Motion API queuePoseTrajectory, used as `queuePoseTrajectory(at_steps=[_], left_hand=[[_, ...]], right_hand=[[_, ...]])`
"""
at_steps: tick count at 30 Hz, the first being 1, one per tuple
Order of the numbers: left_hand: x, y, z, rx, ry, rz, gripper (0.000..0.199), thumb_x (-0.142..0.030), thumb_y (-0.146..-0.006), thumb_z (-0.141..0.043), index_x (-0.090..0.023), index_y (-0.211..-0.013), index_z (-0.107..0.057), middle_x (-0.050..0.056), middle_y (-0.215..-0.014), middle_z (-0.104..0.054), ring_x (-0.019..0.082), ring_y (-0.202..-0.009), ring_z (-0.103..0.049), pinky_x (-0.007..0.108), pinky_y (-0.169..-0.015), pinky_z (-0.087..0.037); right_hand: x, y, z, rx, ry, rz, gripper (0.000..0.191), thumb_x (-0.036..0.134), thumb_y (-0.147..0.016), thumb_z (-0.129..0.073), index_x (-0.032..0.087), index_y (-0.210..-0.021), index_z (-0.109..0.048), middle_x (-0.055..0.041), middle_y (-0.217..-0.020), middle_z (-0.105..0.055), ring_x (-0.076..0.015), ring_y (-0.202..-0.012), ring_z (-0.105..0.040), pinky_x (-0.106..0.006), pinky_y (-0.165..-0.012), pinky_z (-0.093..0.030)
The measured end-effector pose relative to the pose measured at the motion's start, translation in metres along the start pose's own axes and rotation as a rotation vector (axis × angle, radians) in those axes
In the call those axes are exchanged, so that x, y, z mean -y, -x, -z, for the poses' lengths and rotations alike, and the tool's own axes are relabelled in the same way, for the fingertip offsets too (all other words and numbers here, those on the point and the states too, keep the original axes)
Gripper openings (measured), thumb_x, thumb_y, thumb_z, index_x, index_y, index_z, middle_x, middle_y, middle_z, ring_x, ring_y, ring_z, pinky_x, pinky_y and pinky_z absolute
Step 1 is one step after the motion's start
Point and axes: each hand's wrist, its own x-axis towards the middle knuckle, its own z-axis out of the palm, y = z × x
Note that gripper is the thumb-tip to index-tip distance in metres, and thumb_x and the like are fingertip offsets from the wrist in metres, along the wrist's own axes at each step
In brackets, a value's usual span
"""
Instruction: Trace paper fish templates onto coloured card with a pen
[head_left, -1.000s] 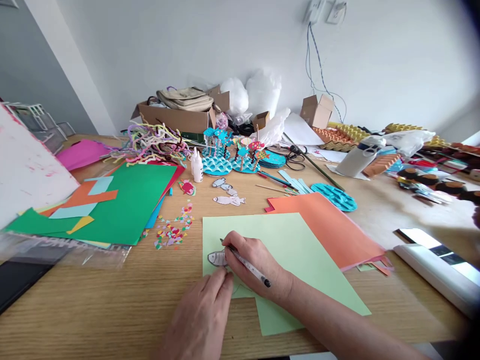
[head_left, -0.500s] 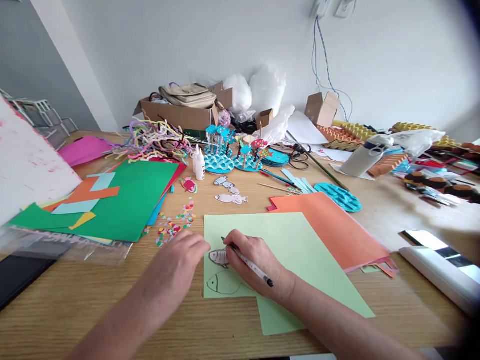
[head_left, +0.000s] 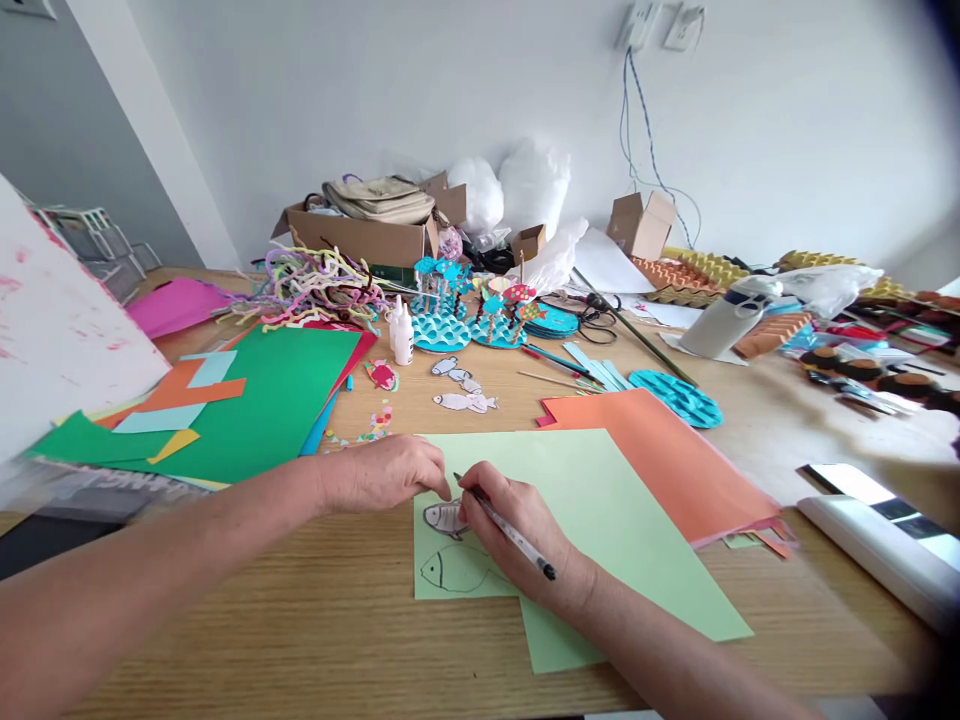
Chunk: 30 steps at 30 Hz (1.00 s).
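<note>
My right hand (head_left: 514,520) is closed round a pen (head_left: 517,535) and rests on the light green paper (head_left: 615,520). The pen's tip points up and to the left, away from the sheet's near edge. Under the right hand's fingertips lies a small striped fish cutout (head_left: 445,517), its right part hidden. Below it a larger fish outline (head_left: 454,568) is drawn on the paper. My left hand (head_left: 397,472) reaches over the paper's left edge, its fingers bent together and pointing down just above the cutout; what they hold, if anything, is hidden.
Several white fish cutouts (head_left: 465,402) lie beyond the paper, near glue bottles (head_left: 403,335) and blue wavy stands (head_left: 441,332). Orange sheets (head_left: 652,450) are on the right, green sheets (head_left: 285,390) on the left. A white device (head_left: 874,550) sits at the far right.
My left hand has moved right, from beside the paper to over its left edge near the cutout. My right hand still holds the pen in about the same place. The view has shifted slightly.
</note>
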Motion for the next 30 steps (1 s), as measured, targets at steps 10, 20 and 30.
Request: queuePoseTrajectory(at_steps=[10, 20, 30], left_hand=[[0.011, -0.019, -0.012, 0.059, 0.135, -0.148, 0.024, -0.001, -0.080, -0.054, -0.019, -0.081, -0.070, 0.001, -0.083, -0.066, 0.013, -0.083, -0.057, 0.019, -0.076, -0.042], [0.018, -0.015, -0.020, 0.019, 0.226, -0.064, 0.020, -0.005, -0.079, -0.057, -0.021, -0.085, -0.068, 0.000, -0.080, -0.059, 0.013, -0.081, -0.054, 0.021, -0.074, -0.040], [0.022, -0.019, -0.018, 0.081, 0.301, -0.048, 0.022, 0.001, -0.072, -0.060, -0.020, -0.073, -0.067, -0.004, -0.075, -0.049, 0.009, -0.075, -0.052, 0.016, -0.069, -0.039]], right_hand=[[0.001, 0.001, -0.006, -0.094, -0.078, -0.136, 0.009, 0.015, -0.081, -0.038, 0.021, -0.083, -0.044, 0.0020, -0.063, -0.058, -0.0114, -0.053, -0.052, -0.022, -0.052, -0.040], [0.018, 0.026, 0.011, -0.183, -0.153, -0.143, 0.007, 0.019, -0.083, -0.041, 0.021, -0.078, -0.046, 0.0042, -0.058, -0.051, -0.0097, -0.049, -0.042, -0.020, -0.049, -0.036], [0.025, 0.008, -0.014, -0.003, -0.185, -0.134, 0.010, 0.011, -0.073, -0.044, 0.019, -0.077, -0.048, 0.0007, -0.067, -0.059, -0.0102, -0.057, -0.050, -0.021, -0.055, -0.039]])
